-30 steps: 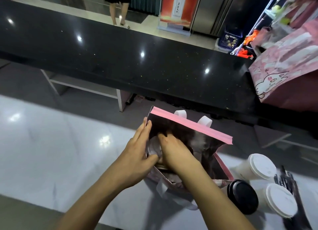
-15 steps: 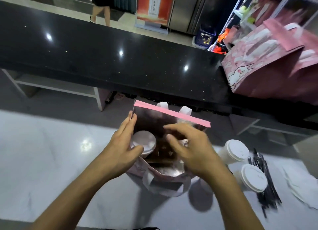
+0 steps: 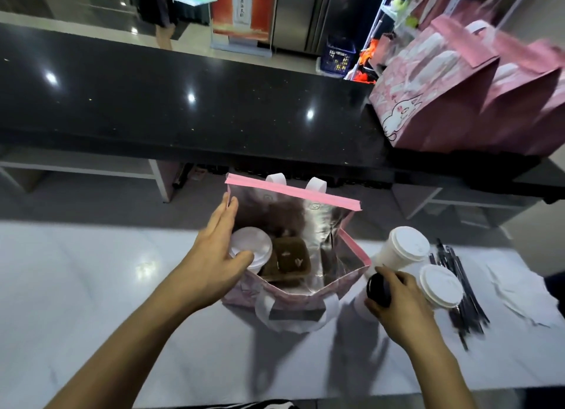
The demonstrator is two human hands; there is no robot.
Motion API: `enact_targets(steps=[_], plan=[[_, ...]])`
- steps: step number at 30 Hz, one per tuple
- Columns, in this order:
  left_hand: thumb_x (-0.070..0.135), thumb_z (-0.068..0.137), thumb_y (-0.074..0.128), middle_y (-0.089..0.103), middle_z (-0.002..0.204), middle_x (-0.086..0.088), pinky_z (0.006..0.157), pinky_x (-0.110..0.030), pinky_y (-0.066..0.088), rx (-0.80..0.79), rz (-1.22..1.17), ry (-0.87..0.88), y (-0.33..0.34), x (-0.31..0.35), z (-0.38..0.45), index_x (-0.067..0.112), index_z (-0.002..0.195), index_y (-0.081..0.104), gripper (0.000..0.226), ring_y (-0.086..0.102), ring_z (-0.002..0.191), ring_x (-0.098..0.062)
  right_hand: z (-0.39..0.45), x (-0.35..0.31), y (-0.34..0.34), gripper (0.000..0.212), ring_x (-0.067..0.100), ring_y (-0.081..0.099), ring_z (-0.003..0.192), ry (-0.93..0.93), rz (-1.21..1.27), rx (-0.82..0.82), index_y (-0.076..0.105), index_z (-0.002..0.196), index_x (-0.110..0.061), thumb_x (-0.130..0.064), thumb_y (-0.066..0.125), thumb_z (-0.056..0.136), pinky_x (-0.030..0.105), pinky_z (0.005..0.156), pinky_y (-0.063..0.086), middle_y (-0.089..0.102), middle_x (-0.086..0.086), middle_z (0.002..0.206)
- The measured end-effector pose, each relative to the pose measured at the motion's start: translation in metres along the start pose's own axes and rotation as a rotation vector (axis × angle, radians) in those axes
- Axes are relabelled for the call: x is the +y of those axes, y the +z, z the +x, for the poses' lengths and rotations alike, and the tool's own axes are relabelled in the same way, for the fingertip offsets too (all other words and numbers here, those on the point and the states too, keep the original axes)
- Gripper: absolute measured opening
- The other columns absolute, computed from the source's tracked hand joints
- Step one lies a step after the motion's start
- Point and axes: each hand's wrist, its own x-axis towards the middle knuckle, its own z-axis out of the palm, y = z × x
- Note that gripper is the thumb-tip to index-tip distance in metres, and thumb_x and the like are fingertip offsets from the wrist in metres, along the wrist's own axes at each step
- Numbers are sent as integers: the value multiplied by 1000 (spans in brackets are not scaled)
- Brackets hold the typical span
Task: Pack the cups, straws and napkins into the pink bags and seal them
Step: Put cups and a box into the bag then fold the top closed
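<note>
An open pink bag [image 3: 333, 225] with a silver lining stands on the white counter in front of me. Inside it sit a white-lidded cup [image 3: 255, 243] and a brown cup holder [image 3: 290, 257]. My left hand [image 3: 214, 255] holds the bag's left edge, fingers straight, thumb against the cup inside. To the right of the bag my right hand [image 3: 397, 298] grips a black-lidded cup [image 3: 377, 288] standing on the counter. Two white-lidded cups [image 3: 406, 246] [image 3: 440, 284] stand just beyond it. Black straws [image 3: 461, 286] and white napkins [image 3: 519, 292] lie further right.
Two sealed pink bags [image 3: 443, 93] stand on the raised black counter [image 3: 183, 103] at the back right. The white counter [image 3: 91, 286] stretches left of the open bag. A person stands on the floor beyond the black counter.
My right hand has come out of the bag and moved right onto the black-lidded cup. My left hand stays at the bag's left edge.
</note>
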Motion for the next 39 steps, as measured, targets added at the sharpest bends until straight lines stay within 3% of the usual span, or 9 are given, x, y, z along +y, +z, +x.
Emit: enact_targets(steps=[3, 8, 12, 16, 21, 26, 30, 34, 39], plan=[[28, 97, 53, -19, 161, 27, 121, -32, 20, 0, 1, 1, -1, 0, -2, 39, 157, -7, 86, 1, 151, -4, -8, -4, -11, 76, 35, 55, 118, 6, 124, 24, 47, 141, -29, -32, 83, 74, 43, 94, 48, 50, 6, 138], [39, 90, 51, -21, 161, 26, 122, -34, 21, -21, 8, 7, -2, -2, -5, 40, 156, -10, 90, -2, 152, -4, -37, -39, -99, 83, 24, 50, 125, -63, 437, 415, 46, 145, -28, -29, 87, 72, 39, 106, 38, 43, 4, 140], [37, 93, 54, -23, 160, 25, 119, -30, 19, -28, 16, -16, -4, 0, -7, 40, 156, -10, 90, -2, 152, -6, -74, -87, -157, 87, 3, 57, 121, -321, 701, 250, 46, 138, -46, -45, 86, 61, 35, 106, 44, 52, -15, 136], [46, 84, 46, -23, 159, 28, 120, -26, 17, -23, 8, 5, -3, 0, -9, 40, 156, -11, 92, -6, 148, 2, -75, -139, -137, 76, -5, 52, 108, -473, 323, -27, 43, 127, -53, -50, 78, 60, 17, 89, 43, 47, -27, 119], [38, 89, 53, -24, 158, 30, 117, -23, 19, -23, -6, -3, -2, 0, -11, 42, 155, -11, 92, -4, 149, 2, -17, -164, -52, 66, 30, 48, 119, -441, -158, -98, 37, 129, -25, -35, 77, 78, 37, 94, 46, 48, 5, 127], [41, 87, 51, -25, 154, 37, 115, -20, 16, -24, -22, -2, 1, -3, -14, 45, 154, -13, 93, -4, 145, 8, 19, -171, -12, 53, 40, 54, 114, -403, -207, -89, 40, 127, -13, -33, 70, 88, 43, 92, 47, 50, 15, 122], [38, 88, 50, -24, 154, 37, 114, -18, 18, -8, -27, -8, -1, -2, -16, 44, 155, -12, 92, -6, 145, 10, 27, -172, -13, 66, 41, 53, 116, -378, -255, -158, 38, 136, -11, -31, 72, 85, 44, 95, 47, 48, 17, 126], [55, 75, 42, -22, 156, 35, 120, -29, 25, -3, -35, -14, -4, 0, -16, 44, 155, -11, 97, -6, 147, 9, 27, -169, -11, 66, 41, 56, 115, -352, -329, -244, 40, 134, -10, -25, 75, 80, 42, 95, 49, 47, 17, 127], [61, 70, 37, -20, 159, 32, 122, -29, 19, -9, -32, 0, -2, 2, -16, 40, 156, -10, 100, -10, 144, 14, 35, -171, 11, 82, 44, 54, 120, -252, -279, -294, 26, 145, -10, -20, 75, 81, 45, 98, 50, 41, 21, 137]])
